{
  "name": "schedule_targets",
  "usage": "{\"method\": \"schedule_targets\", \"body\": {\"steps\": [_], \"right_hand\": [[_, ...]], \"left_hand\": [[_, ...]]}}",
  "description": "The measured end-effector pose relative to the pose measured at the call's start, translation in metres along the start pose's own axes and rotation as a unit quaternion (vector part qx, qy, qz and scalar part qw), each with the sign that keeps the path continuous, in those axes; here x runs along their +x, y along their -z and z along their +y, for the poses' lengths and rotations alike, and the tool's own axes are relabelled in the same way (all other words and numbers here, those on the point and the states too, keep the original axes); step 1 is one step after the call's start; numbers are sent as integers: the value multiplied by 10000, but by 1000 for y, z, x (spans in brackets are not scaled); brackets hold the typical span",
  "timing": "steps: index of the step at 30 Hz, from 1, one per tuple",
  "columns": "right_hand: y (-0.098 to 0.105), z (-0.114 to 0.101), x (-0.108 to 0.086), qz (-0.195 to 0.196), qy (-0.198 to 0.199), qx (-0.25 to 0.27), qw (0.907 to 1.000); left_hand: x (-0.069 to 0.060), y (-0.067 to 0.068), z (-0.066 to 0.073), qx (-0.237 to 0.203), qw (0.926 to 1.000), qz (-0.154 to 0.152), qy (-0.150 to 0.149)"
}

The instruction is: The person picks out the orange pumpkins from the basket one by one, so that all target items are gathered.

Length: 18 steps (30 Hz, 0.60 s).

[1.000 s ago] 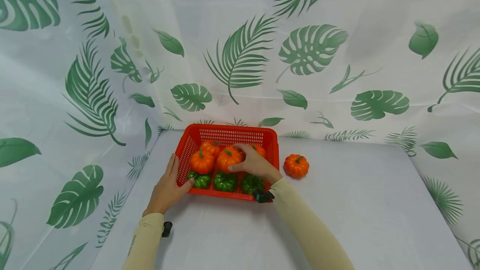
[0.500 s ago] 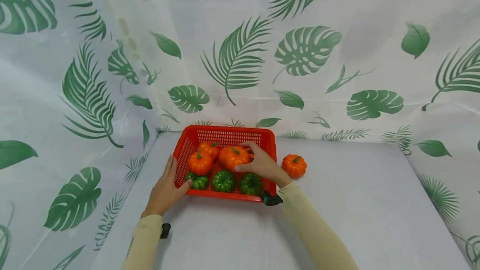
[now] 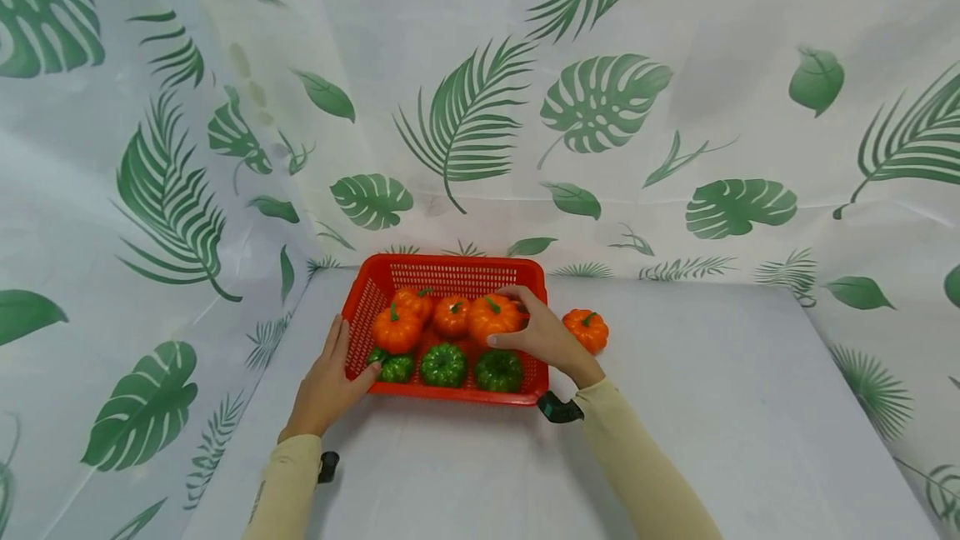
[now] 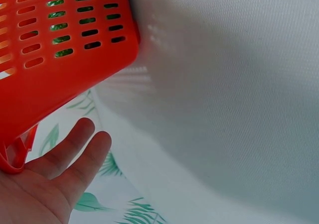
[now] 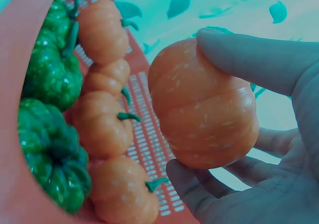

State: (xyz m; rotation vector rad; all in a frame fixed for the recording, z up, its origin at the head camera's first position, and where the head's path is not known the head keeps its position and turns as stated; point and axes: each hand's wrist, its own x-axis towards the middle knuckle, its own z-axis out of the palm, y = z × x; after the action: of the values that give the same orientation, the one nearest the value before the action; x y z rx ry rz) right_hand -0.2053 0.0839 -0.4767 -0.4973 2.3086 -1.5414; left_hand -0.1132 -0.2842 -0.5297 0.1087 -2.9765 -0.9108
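A red plastic basket (image 3: 462, 267) holds several orange mini pumpkins (image 3: 397, 329) and a front row of green mini pumpkins (image 3: 444, 366). Over its right part, my right hand (image 3: 543, 340) grips another orange pumpkin (image 5: 204, 104) between thumb and fingers. In the right wrist view this pumpkin is apart from the ones in the basket. My left hand (image 3: 324, 390) lies along the basket's left side, fingers straight, thumb near the front left corner. The left wrist view shows two straight fingers (image 4: 82, 169) beside the basket's wall and a red handle loop touching the hand.
One more orange pumpkin (image 3: 587, 330) sits on the white table (image 3: 712, 407), just right of the basket. Behind and to the left hangs a white cloth (image 3: 480, 107) with green leaf prints.
My right hand has moved right inside the basket with its pumpkin, leaving an orange pumpkin in the middle in view. The left hand stays at the basket's left side.
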Motion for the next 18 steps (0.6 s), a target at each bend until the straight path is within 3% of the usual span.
{"method": "schedule_targets", "body": {"steps": [18], "right_hand": [[22, 13, -39, 677, -89, 205, 9975]], "left_hand": [[-1, -1, -3, -35, 9999, 67, -100]]}}
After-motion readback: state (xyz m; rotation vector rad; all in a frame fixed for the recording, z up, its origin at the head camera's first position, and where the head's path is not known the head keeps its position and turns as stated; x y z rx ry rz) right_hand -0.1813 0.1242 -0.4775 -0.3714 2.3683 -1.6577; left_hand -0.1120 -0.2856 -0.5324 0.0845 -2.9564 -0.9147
